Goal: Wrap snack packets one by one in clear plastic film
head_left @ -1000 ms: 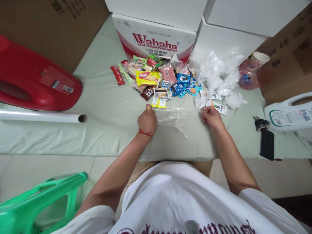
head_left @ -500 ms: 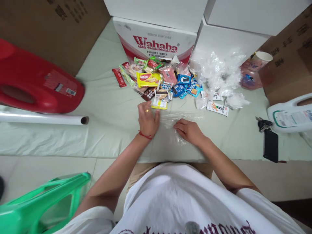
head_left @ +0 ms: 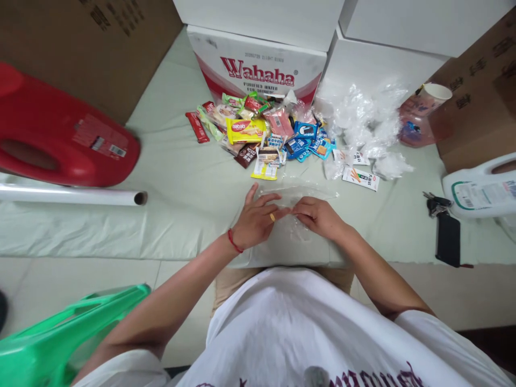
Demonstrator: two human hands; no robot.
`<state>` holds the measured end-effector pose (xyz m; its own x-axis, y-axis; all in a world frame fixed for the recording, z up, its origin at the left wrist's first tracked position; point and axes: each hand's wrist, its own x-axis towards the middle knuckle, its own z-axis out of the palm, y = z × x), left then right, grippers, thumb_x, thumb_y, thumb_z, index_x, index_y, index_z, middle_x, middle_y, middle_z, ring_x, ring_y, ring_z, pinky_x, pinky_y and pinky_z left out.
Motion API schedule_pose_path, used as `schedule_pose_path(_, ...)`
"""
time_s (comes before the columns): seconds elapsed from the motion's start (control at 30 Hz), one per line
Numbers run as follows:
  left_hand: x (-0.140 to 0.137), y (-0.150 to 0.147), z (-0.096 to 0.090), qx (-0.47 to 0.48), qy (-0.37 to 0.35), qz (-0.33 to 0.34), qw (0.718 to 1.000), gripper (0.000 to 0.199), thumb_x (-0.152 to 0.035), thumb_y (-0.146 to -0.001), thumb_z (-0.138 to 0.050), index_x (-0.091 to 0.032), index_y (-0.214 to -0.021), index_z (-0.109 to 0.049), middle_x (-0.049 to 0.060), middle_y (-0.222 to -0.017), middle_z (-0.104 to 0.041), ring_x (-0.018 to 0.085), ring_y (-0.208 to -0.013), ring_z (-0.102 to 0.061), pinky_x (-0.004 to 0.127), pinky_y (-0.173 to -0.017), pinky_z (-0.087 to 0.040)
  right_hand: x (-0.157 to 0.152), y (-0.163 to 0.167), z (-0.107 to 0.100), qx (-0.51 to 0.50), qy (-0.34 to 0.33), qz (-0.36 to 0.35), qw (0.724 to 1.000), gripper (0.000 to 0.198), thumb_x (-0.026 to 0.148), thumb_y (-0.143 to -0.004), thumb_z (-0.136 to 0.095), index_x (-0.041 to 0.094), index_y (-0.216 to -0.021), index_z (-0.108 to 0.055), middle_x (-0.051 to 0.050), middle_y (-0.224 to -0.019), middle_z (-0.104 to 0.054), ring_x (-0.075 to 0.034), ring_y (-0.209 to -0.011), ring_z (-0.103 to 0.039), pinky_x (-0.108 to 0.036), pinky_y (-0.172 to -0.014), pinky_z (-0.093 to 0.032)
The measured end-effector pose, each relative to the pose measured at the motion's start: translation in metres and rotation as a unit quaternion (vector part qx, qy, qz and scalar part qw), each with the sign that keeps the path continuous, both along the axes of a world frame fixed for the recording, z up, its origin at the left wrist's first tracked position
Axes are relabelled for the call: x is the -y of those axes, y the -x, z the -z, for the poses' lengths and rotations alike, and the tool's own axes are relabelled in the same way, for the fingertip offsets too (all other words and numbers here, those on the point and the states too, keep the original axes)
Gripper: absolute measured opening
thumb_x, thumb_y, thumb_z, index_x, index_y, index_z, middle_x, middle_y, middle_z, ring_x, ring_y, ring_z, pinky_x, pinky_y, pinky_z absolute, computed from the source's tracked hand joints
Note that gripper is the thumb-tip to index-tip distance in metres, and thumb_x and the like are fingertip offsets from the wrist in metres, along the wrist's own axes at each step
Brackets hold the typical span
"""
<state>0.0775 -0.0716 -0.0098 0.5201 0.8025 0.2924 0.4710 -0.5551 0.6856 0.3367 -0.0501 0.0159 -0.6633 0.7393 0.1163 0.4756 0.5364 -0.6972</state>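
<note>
A thin clear plastic bag (head_left: 300,231) lies on the pale green cloth, close to the front edge. My right hand (head_left: 316,215) pinches its edge between thumb and fingertips. From the left, my left hand (head_left: 258,221) meets it at the same spot. The forward fingers of that hand are closed on the bag, while its outer fingers stick out, spread. Its thumb is hidden beneath. Just beyond both hands sits a pile of wrapped snacks (head_left: 246,130), with a yellow-ended packet (head_left: 264,171) nearest.
Crumpled clear bags (head_left: 358,118) and a white snack packet (head_left: 360,178) lie right of the pile. A Wahaha carton (head_left: 258,67) stands behind. A red jug (head_left: 68,129) and a white roll (head_left: 72,196) lie left; a white bottle (head_left: 481,188) and black phone (head_left: 447,240) right.
My left hand has moved from beside the snack pile down and right to the bag, joining my right hand. The right hand has barely shifted and keeps its pinch.
</note>
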Motion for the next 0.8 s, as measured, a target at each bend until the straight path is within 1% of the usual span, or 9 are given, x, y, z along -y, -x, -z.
schedule_pose_path(0.13,-0.009,0.021,0.005,0.022,-0.003,0.051,0.998,0.024,-0.018,-0.085,-0.059,-0.034,-0.084,-0.077,0.000,-0.093,-0.079,0.029,-0.131,-0.066,0.069,-0.134,-0.007,0.000,-0.028,-0.005,-0.064,0.043,0.039,0.996,0.025,0.043,-0.103,-0.061,0.029,-0.105,-0.082,-0.008,-0.107,-0.077,-0.021,-0.098,-0.074,-0.037,-0.089,-0.059)
schedule_pose_path(0.3,-0.007,0.046,0.011,0.014,0.029,0.036,0.999,0.014,-0.023,-0.080,-0.061,-0.031,-0.076,-0.072,0.001,-0.095,-0.081,0.030,-0.134,-0.065,0.067,-0.133,-0.011,0.006,-0.071,-0.003,-0.118,0.063,0.116,0.984,0.021,0.046,-0.098,-0.071,0.031,-0.099,-0.085,-0.007,-0.106,-0.078,-0.022,-0.096,-0.075,-0.039,-0.088,-0.061)
schedule_pose_path(0.43,-0.003,0.057,0.007,-0.009,0.079,0.039,0.996,0.012,-0.027,-0.079,-0.063,-0.027,-0.066,-0.064,0.004,-0.116,-0.082,0.032,-0.143,-0.059,0.066,-0.132,-0.016,0.017,-0.098,0.003,-0.107,0.085,0.130,0.982,0.020,0.045,-0.097,-0.072,0.031,-0.098,-0.086,-0.008,-0.111,-0.078,-0.023,-0.099,-0.075,-0.042,-0.088,-0.062)
schedule_pose_path(0.5,-0.002,0.059,0.005,0.004,0.126,0.060,0.990,0.014,-0.034,-0.080,-0.065,-0.028,-0.068,-0.066,0.007,-0.127,-0.080,0.034,-0.146,-0.057,0.065,-0.133,-0.014,0.024,-0.105,0.007,-0.102,0.086,0.126,0.983,0.018,0.042,-0.099,-0.071,0.031,-0.100,-0.086,-0.009,-0.114,-0.078,-0.023,-0.103,-0.075,-0.043,-0.092,-0.061)
schedule_pose_path(0.6,-0.003,0.058,0.004,0.052,0.204,0.084,0.974,0.027,-0.050,-0.087,-0.062,-0.029,-0.074,-0.073,0.011,-0.130,-0.078,0.035,-0.145,-0.058,0.062,-0.135,-0.004,0.034,-0.109,0.013,-0.105,0.080,0.113,0.985,0.017,0.037,-0.101,-0.069,0.033,-0.105,-0.085,-0.009,-0.119,-0.077,-0.023,-0.108,-0.074,-0.043,-0.091,-0.061)
schedule_pose_path(0.63,-0.003,0.057,0.003,0.070,0.230,0.069,0.968,0.038,-0.056,-0.092,-0.056,-0.029,-0.070,-0.071,0.012,-0.128,-0.079,0.034,-0.144,-0.059,0.060,-0.136,-0.002,0.037,-0.109,0.015,-0.108,0.077,0.108,0.985,0.017,0.036,-0.102,-0.069,0.033,-0.106,-0.085,-0.009,-0.121,-0.076,-0.023,-0.108,-0.074,-0.042,-0.089,-0.062)
schedule_pose_path(0.7,-0.004,0.052,0.001,0.091,0.279,0.010,0.956,0.062,-0.066,-0.101,-0.039,-0.029,-0.056,-0.060,0.012,-0.118,-0.083,0.030,-0.142,-0.062,0.054,-0.137,-0.002,0.042,-0.108,0.017,-0.110,0.065,0.099,0.987,0.018,0.034,-0.103,-0.067,0.033,-0.106,-0.085,-0.009,-0.123,-0.076,-0.023,-0.109,-0.073,-0.040,-0.086,-0.062)
schedule_pose_path(0.77,-0.007,0.047,-0.003,0.083,0.319,-0.050,0.943,0.071,-0.068,-0.104,-0.028,-0.029,-0.051,-0.055,0.010,-0.104,-0.085,0.026,-0.138,-0.065,0.049,-0.138,-0.004,0.046,-0.108,0.019,-0.101,0.045,0.090,0.990,0.019,0.032,-0.104,-0.065,0.031,-0.105,-0.084,-0.010,-0.125,-0.076,-0.023,-0.111,-0.071,-0.038,-0.086,-0.061)
schedule_pose_path(0.8,-0.008,0.044,-0.004,0.069,0.331,-0.068,0.939,0.070,-0.068,-0.104,-0.030,-0.028,-0.055,-0.060,0.008,-0.100,-0.085,0.025,-0.136,-0.067,0.048,-0.138,-0.005,0.048,-0.109,0.019,-0.092,0.035,0.086,0.991,0.020,0.031,-0.104,-0.064,0.031,-0.104,-0.084,-0.010,-0.127,-0.076,-0.023,-0.113,-0.070,-0.039,-0.087,-0.060)
